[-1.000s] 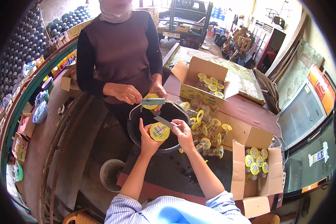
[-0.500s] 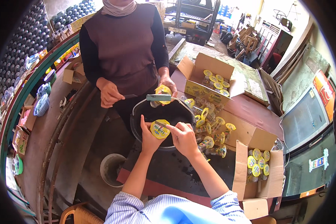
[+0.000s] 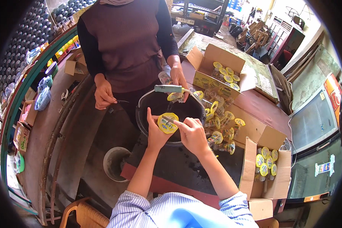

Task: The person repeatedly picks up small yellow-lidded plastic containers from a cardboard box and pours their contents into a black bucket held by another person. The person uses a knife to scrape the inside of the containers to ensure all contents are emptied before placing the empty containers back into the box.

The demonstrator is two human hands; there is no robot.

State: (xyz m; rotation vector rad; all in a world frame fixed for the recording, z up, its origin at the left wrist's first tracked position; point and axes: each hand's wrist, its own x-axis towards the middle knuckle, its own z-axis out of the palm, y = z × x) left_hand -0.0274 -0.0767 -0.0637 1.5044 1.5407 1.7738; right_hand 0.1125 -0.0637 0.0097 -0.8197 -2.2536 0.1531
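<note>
Far right, the big cardboard carton (image 3: 209, 81) stands flaps spread, yellow-lidded cups (image 3: 226, 74) clustered inside; near right, a second carton (image 3: 280, 185) holds another upright cluster. Centre stage, it's the black bucket (image 3: 175, 143), dark inside, with a green handle grip (image 3: 168, 88) across its far side. Left and nearer sits a pale pail (image 3: 112, 173), its contents too dim to call. Loose cups (image 3: 217, 123) lie tumbled just right of the bucket, and at its far rim a co-worker's hand (image 3: 178, 76) grips another. Here's the action: over the bucket's near side, the left hand (image 3: 155, 132) grasps one cup (image 3: 168, 125), lid up, while the right hand (image 3: 194, 136) pinches a thin blade (image 3: 167, 118) against that yellow lid.
</note>
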